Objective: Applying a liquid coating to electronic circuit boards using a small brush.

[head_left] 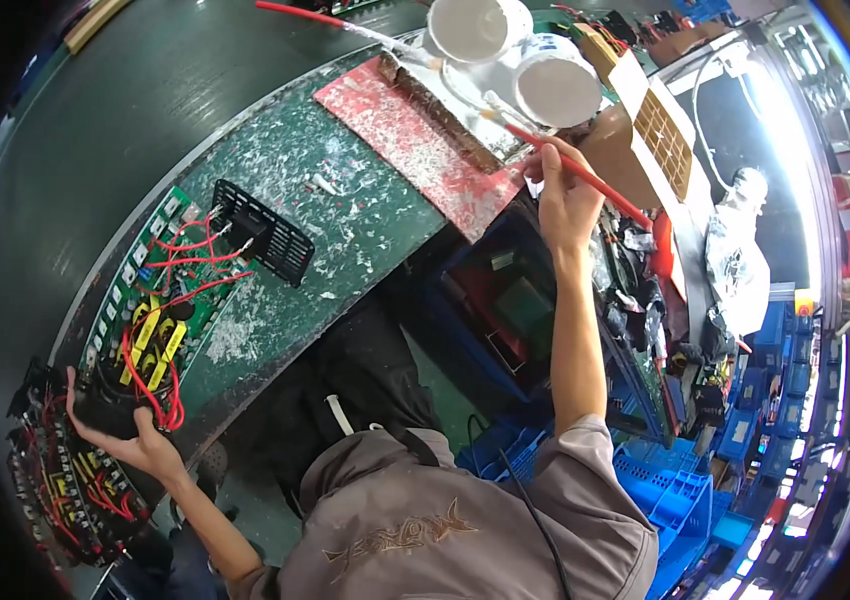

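My right hand point(567, 195) is closed round a thin red-handled brush point(617, 197). Its whitened tip points toward two white tubs point(557, 90) at the far side. On the left of the bench lies a green circuit board point(167, 240) with red wires, yellow-wrapped coils point(157, 348) and a black slotted panel point(263, 232) at its far end. My left hand point(140, 445) grips the board's near end, thumb on one side and fingers on the other. A dark part there hides some of its grip.
White smears cover the green bench point(345, 230) and a red board point(365, 105). A second red-handled brush point(305, 14) lies beyond. More wired boards point(70, 480) stack at lower left. Blue crates point(660, 490) and a cluttered side shelf point(635, 290) stand right.
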### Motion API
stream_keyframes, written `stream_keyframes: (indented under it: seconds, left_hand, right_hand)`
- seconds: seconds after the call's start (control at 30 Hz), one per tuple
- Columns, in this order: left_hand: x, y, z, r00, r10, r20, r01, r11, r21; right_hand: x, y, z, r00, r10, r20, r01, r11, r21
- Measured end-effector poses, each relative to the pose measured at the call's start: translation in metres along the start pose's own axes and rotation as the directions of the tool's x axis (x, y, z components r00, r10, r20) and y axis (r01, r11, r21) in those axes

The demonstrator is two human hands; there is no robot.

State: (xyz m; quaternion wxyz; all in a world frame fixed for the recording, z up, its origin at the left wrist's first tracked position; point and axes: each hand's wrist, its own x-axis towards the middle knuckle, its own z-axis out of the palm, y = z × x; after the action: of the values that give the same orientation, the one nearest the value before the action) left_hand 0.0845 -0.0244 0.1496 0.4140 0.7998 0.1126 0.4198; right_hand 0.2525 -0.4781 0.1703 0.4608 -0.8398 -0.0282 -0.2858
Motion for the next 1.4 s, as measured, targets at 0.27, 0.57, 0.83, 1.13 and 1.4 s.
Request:
stream_keyframes:
  seconds: [0.27, 0.57, 0.83, 1.13, 1.4]
  left_hand:
    - [-0.001, -0.010, -0.011, 0.997, -0.051, -0.052, 0.049, 0.997, -0.053]
    - [0.045, -0.035, -0.034, 0.828, -0.485, 0.280, 0.522, 0.850, -0.069]
    - [0.062, -0.025, -0.033, 0.621, -0.656, 0.430, 0.720, 0.694, 0.019]
    - [0.071, -0.033, -0.032, 0.587, -0.658, 0.471, 0.750, 0.662, -0.009]
    - [0.073, -0.027, -0.033, 0.564, -0.679, 0.470, 0.765, 0.644, 0.013]
  right_hand:
    - [-0.038, -0.052, -0.017, 0.971, 0.149, -0.188, -0.050, 0.893, 0.448]
    - [-0.107, -0.191, 0.067, 0.606, -0.557, 0.568, 0.228, 0.805, 0.547]
    - [-0.103, -0.217, 0.103, 0.494, -0.529, 0.690, 0.171, 0.837, 0.520]
    - [-0.117, -0.228, 0.137, 0.389, -0.565, 0.728, 0.182, 0.822, 0.540]
    - [-0.119, -0.245, 0.139, 0.344, -0.589, 0.731, 0.333, 0.805, 0.492]
